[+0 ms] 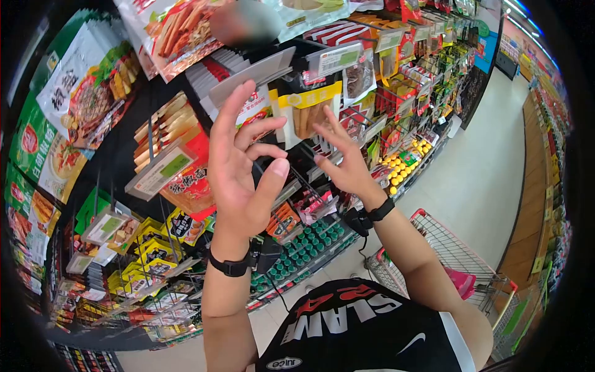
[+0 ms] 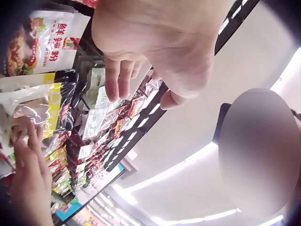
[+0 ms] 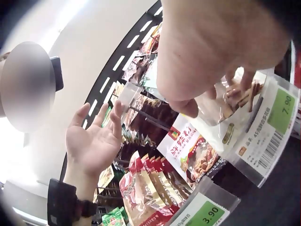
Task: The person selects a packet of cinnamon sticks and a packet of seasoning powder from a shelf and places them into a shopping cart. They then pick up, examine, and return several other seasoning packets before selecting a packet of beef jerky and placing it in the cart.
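Observation:
A hanging packet [image 1: 305,111] with a yellow band and a see-through window shows brown sticks inside. My right hand [image 1: 349,162] is at its lower right side, fingertips against the front of the window and thumb apart from it. In the left wrist view the fingers of that right hand [image 2: 32,165] lie over the packet [image 2: 33,110]. My left hand [image 1: 248,180] is raised to the left of the packet, fingers loosely bent and nothing in them. The right wrist view shows this left hand [image 3: 94,141] palm up, beside the shelf hooks.
Price tags [image 1: 338,60] stick out on hooks around the packet. Red chilli packets [image 1: 186,186] hang lower left, and large seasoning bags [image 1: 90,87] farther left. Green-capped bottles [image 1: 310,248] stand on the bottom shelf. A shopping cart [image 1: 446,242] stands in the aisle to my right.

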A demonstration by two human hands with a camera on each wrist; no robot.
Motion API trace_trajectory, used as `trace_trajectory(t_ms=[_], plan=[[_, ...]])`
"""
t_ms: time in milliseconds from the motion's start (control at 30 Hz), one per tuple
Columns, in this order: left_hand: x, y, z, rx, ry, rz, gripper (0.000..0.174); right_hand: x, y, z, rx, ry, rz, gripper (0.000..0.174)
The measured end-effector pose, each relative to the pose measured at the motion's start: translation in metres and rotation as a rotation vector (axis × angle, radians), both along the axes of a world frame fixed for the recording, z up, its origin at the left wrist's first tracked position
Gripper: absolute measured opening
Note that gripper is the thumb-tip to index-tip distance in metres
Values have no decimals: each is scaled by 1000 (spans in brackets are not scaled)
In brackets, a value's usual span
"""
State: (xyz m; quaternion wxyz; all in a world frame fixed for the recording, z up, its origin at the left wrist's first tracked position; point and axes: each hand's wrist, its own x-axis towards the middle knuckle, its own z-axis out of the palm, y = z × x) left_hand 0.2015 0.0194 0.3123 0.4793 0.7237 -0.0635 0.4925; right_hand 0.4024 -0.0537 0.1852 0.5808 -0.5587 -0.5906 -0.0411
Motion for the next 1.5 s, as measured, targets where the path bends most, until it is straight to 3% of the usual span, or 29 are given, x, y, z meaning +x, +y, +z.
trace_trajectory(t_ms=[167,267,333,400,467,600,667,733,867,933,1000,1133,1200,1267,1300,1400,1433,1500], plan=[[9,-8,-8,-3,-3,96,87,-1,-34,2,32,32,31,53],[17,-13,-13,1,-24,123,87,-4,-67,-23,109,81,65,44],[21,-20,-24,-26,-32,121,89,-4,-93,-43,150,256,305,39],[27,-37,-44,36,-2,126,87,11,-126,-83,21,441,463,38],[32,-59,-74,55,60,67,90,18,-160,-122,-8,682,327,42],[42,-90,-150,84,292,-109,88,45,-243,-176,-58,836,-60,20],[44,-111,-190,5,608,-254,76,58,-282,-201,28,877,-150,19],[57,-130,-204,150,946,-498,56,68,-314,-227,90,888,-291,21],[77,-159,-231,373,1094,-801,39,86,-358,-279,224,1064,-538,21],[90,-169,-241,384,1131,-836,36,96,-368,-298,87,1243,-755,20],[111,-182,-248,412,1080,-851,34,101,-381,-337,-111,1232,-856,21],[150,-209,-251,449,1012,-885,31,100,-417,-437,-377,1295,-777,20],[162,-221,-254,437,1004,-891,31,86,-453,-516,-687,1400,-783,30],[166,-231,-262,415,1022,-916,31,67,-499,-570,-1250,1352,-704,38],[167,-234,-267,411,1033,-929,32,65,-508,-573,-1531,1298,-642,42],[165,-238,-286,379,1097,-934,32,61,-528,-581,-1696,1152,-556,51],[163,-238,-292,361,1125,-926,32,58,-528,-588,-1564,975,-728,54],[160,-237,-304,329,1169,-890,31,70,-523,-587,-1351,814,-788,59]])
